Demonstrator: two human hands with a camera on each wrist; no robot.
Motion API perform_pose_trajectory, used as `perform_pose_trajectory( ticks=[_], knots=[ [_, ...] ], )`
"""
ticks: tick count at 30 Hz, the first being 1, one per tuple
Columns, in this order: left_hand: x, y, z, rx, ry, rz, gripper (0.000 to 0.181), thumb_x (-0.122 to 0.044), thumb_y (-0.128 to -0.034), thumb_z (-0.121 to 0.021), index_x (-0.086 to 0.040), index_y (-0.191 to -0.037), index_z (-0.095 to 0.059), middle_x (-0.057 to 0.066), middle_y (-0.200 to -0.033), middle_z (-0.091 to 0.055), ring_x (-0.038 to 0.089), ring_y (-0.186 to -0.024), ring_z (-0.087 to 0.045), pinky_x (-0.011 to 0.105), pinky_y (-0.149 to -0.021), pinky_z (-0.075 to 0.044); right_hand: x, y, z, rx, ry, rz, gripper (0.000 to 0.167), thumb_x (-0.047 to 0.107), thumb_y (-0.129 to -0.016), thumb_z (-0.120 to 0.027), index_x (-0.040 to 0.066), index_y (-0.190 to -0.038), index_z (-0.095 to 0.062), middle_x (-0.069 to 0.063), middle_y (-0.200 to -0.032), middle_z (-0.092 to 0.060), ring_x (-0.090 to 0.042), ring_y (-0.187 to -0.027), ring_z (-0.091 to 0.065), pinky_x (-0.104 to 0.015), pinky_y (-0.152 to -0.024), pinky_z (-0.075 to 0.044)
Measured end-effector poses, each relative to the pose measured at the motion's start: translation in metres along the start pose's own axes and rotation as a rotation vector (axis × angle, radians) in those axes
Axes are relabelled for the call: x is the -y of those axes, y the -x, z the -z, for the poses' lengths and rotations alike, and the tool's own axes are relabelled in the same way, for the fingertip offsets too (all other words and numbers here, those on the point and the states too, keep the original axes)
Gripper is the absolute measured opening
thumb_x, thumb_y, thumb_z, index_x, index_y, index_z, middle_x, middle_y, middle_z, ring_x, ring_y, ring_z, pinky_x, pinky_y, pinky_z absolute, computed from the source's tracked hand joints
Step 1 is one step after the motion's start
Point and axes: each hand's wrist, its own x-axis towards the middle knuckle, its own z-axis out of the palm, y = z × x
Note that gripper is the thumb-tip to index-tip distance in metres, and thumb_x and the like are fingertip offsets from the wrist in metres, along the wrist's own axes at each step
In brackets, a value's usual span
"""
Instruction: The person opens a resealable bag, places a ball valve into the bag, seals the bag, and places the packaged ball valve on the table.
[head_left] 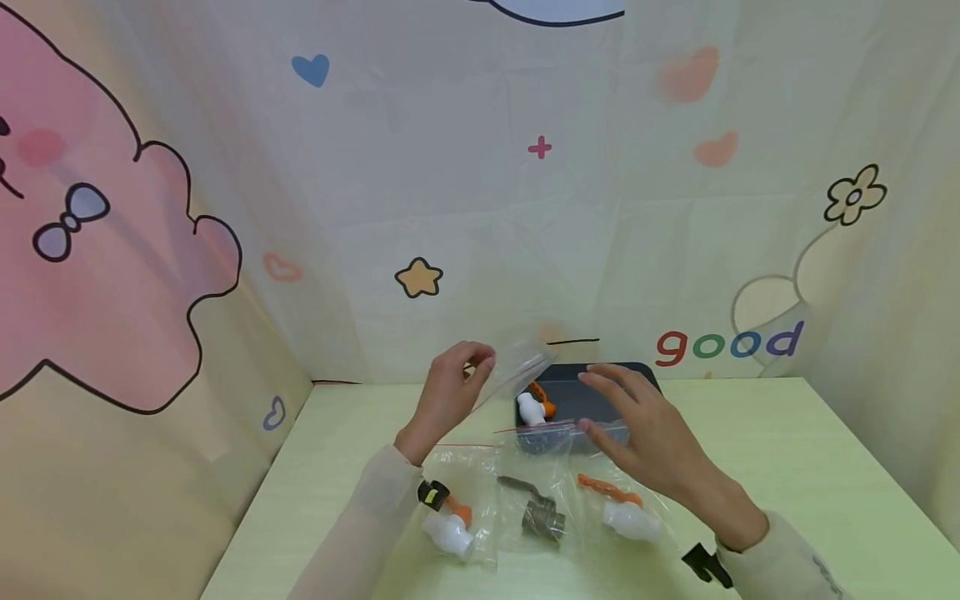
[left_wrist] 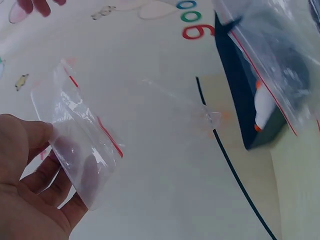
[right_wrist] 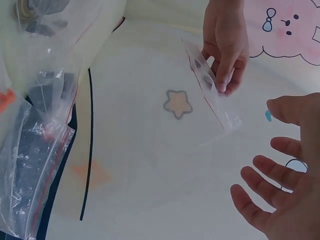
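My left hand (head_left: 452, 379) pinches a clear zip bag (head_left: 522, 367) by its edge, raised above the table. In the left wrist view the bag (left_wrist: 82, 145) has a red seal line, and only fingers show through it. My right hand (head_left: 645, 425) is held up with fingers spread, holding nothing. Between and below the hands lie several bagged parts: a white valve with orange handle (head_left: 448, 533), a grey metal valve with lever (head_left: 543, 518), and another white valve with orange handle (head_left: 630, 520).
A dark tray (head_left: 645, 372) stands at the table's back, against the printed cloth backdrop (head_left: 480, 183). In it, to the left, is a white and orange valve (head_left: 534, 408). The bag tops overlap the tray's front. Pale green table (head_left: 810, 483) extends to both sides.
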Motion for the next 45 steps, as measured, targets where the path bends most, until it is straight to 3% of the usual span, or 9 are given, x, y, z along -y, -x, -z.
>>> perform_pose_trajectory(
  ticks=[10,19,25,29,33,39,42,45],
  knots=[
    [-0.036,0.007,0.004,-0.082,0.249,0.070,0.021,-0.023,-0.0988,-0.060,-0.011,-0.114,-0.068,0.005,-0.106,-0.070,0.018,-0.098,-0.067,0.027,-0.077,-0.054,0.012,-0.009,0.004,-0.093,-0.116,-0.034,0.056,0.013,-0.080,-0.078,0.010,-0.132,-0.057,-0.005,-0.127,-0.061,-0.019,-0.106,-0.063,-0.032,-0.072,-0.057],
    [-0.059,0.018,-0.002,-0.111,0.459,0.098,0.022,-0.027,-0.0976,-0.061,-0.011,-0.111,-0.067,0.010,-0.104,-0.069,0.020,-0.095,-0.065,0.023,-0.078,-0.055,0.022,-0.018,0.002,-0.122,-0.276,-0.071,0.050,0.006,-0.080,-0.078,0.010,-0.127,-0.060,0.000,-0.110,-0.068,-0.012,-0.096,-0.064,-0.019,-0.073,-0.055],
    [-0.068,0.028,-0.011,-0.131,0.527,0.114,0.022,-0.024,-0.0978,-0.061,-0.008,-0.112,-0.066,0.012,-0.104,-0.068,0.019,-0.097,-0.064,0.022,-0.079,-0.054,0.029,-0.022,-0.003,-0.101,-0.350,-0.076,0.043,0.006,-0.083,-0.076,0.007,-0.124,-0.061,-0.002,-0.104,-0.069,-0.013,-0.093,-0.066,-0.024,-0.071,-0.058],
    [-0.071,0.033,-0.019,-0.140,0.585,0.089,0.020,-0.019,-0.0974,-0.061,-0.005,-0.111,-0.065,0.015,-0.102,-0.067,0.015,-0.094,-0.063,0.024,-0.077,-0.057,0.033,-0.024,-0.004,-0.091,-0.377,-0.079,0.034,0.006,-0.084,-0.075,0.010,-0.115,-0.062,0.001,-0.096,-0.069,-0.014,-0.091,-0.067,-0.027,-0.068,-0.058],
    [-0.072,0.037,-0.026,-0.134,0.596,0.067,0.018,-0.017,-0.0975,-0.061,-0.005,-0.110,-0.065,0.015,-0.102,-0.067,0.010,-0.094,-0.062,0.024,-0.077,-0.057,0.035,-0.025,-0.007,-0.093,-0.373,-0.075,0.026,0.005,-0.084,-0.074,0.012,-0.106,-0.062,0.006,-0.089,-0.068,-0.011,-0.085,-0.067,-0.026,-0.066,-0.057],
    [-0.071,0.043,-0.032,-0.107,0.567,0.068,0.017,-0.019,-0.0982,-0.060,-0.010,-0.112,-0.065,0.010,-0.103,-0.068,0.011,-0.096,-0.063,0.026,-0.080,-0.056,0.036,-0.023,-0.010,-0.103,-0.344,-0.076,0.021,0.003,-0.084,-0.073,0.012,-0.101,-0.065,0.004,-0.089,-0.071,-0.010,-0.080,-0.067,-0.027,-0.063,-0.057],
    [-0.070,0.047,-0.032,-0.064,0.544,0.072,0.019,-0.021,-0.0989,-0.059,-0.014,-0.116,-0.064,0.006,-0.108,-0.068,0.013,-0.099,-0.063,0.029,-0.082,-0.056,0.036,-0.023,-0.010,-0.104,-0.334,-0.082,0.018,0.003,-0.084,-0.073,0.012,-0.097,-0.066,0.003,-0.089,-0.072,-0.011,-0.079,-0.068,-0.027,-0.063,-0.058],
    [-0.069,0.051,-0.032,-0.005,0.503,0.039,0.027,-0.021,-0.0990,-0.058,-0.019,-0.126,-0.060,0.003,-0.117,-0.066,0.016,-0.107,-0.062,0.033,-0.085,-0.055,0.035,-0.023,-0.009,-0.106,-0.338,-0.089,0.016,0.002,-0.084,-0.073,0.013,-0.094,-0.066,0.002,-0.090,-0.072,-0.012,-0.079,-0.069,-0.026,-0.063,-0.058]
  ],
)
